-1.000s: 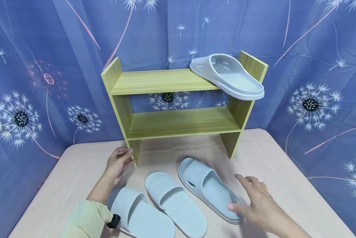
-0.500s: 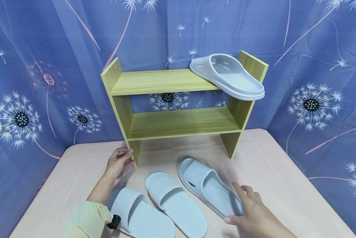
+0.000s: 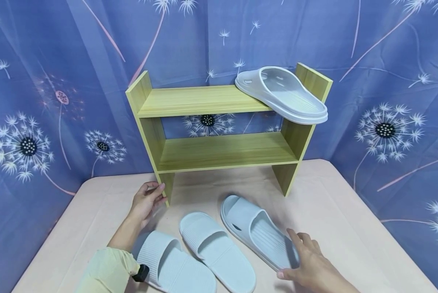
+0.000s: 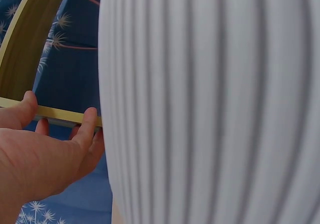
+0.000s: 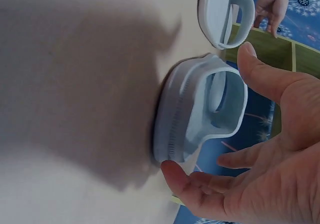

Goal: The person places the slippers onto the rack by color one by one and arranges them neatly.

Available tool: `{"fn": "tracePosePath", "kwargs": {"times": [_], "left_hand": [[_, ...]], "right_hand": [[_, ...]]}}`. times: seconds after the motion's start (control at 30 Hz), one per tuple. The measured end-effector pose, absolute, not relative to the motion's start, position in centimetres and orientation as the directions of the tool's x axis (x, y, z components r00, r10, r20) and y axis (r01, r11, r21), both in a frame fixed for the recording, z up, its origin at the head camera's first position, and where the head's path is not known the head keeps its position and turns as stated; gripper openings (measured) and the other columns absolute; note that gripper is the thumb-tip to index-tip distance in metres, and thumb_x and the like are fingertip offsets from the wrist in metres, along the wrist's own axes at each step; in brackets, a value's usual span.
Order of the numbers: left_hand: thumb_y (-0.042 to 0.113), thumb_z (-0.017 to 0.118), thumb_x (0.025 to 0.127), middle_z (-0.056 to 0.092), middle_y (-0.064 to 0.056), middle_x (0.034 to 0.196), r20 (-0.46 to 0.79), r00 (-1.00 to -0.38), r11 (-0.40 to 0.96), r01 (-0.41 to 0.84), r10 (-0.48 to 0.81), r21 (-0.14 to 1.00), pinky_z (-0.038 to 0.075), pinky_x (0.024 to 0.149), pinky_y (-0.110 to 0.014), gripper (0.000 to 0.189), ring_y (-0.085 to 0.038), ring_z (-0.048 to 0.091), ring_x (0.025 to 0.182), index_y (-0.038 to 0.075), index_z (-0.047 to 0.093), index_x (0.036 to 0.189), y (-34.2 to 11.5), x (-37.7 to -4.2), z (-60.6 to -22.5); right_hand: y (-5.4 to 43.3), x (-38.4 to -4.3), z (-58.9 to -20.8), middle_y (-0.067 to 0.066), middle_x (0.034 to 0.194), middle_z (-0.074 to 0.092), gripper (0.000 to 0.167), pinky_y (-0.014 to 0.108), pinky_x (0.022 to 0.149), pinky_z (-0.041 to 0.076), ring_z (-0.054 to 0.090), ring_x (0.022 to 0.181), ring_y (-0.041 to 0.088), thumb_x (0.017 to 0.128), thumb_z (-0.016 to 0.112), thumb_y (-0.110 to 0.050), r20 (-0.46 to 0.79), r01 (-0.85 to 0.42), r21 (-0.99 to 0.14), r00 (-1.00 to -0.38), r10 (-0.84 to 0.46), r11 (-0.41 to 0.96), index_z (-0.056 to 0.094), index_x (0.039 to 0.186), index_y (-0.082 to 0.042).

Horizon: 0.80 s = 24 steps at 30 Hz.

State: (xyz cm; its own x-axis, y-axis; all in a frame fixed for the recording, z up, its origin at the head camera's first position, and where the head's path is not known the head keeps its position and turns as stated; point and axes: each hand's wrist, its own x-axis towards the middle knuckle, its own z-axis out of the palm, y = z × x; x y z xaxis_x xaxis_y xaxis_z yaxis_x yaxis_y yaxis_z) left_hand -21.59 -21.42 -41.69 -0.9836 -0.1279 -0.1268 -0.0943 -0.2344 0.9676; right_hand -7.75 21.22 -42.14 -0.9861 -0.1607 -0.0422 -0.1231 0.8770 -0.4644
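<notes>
A wooden shoe rack (image 3: 226,152) stands at the back, and my left hand (image 3: 145,203) grips the front edge of its left leg. In the left wrist view, the thumb and fingers of my left hand (image 4: 55,149) lie on opposite sides of that board. A grey-blue slipper (image 3: 246,219) with side slots lies on the table, toe toward the rack. My right hand (image 3: 312,260) spans its heel end, thumb and fingers spread to either side. In the right wrist view, a fingertip is close to the slipper (image 5: 175,119); whether it touches is unclear.
One pale grey slipper (image 3: 288,97) sits on the top shelf's right end, its heel jutting past the front edge. Two light-blue ribbed slippers, one left (image 3: 184,270) and one middle (image 3: 222,256), lie on the pale table (image 3: 351,228). A blue dandelion-print curtain (image 3: 76,81) surrounds it.
My right hand has moved left and slightly down, from beside the slipper to around its heel end. My left hand stays on the rack leg, and the slippers have not moved.
</notes>
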Motion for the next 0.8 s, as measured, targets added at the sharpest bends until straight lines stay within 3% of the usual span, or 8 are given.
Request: {"fn": "tracePosePath", "kwargs": {"times": [0.27, 0.8], "left_hand": [[0.013, 0.064, 0.094, 0.051, 0.000, 0.091, -0.130, -0.983, -0.238, -0.097, -0.129, 0.966, 0.056, 0.096, -0.037, 0.024, -0.010, 0.055, 0.075, 0.008, 0.045, 0.106, -21.5, -21.6, -41.7], [0.014, 0.064, 0.094, 0.050, -0.001, 0.094, -0.139, -0.982, -0.232, -0.107, -0.128, 0.967, 0.054, 0.098, -0.038, 0.026, -0.010, 0.056, 0.077, 0.006, 0.043, 0.108, -21.4, -21.6, -41.6]], "right_hand": [[20.9, -8.1, -42.7, 0.025, 0.136, 0.038, 0.114, 0.059, 0.083, 0.055, 0.042, 0.116, 0.038, 0.058, 0.086, -0.053, -0.135, -0.047, -0.459, -0.983, -0.122, 0.887, 0.034, 0.145, -0.001], [20.2, -8.9, -43.7, 0.025, 0.129, 0.042, 0.122, 0.059, 0.087, 0.053, 0.041, 0.108, 0.034, 0.055, 0.084, -0.061, -0.180, -0.012, -0.409, -0.979, -0.094, 0.913, 0.032, 0.143, 0.006]]}}
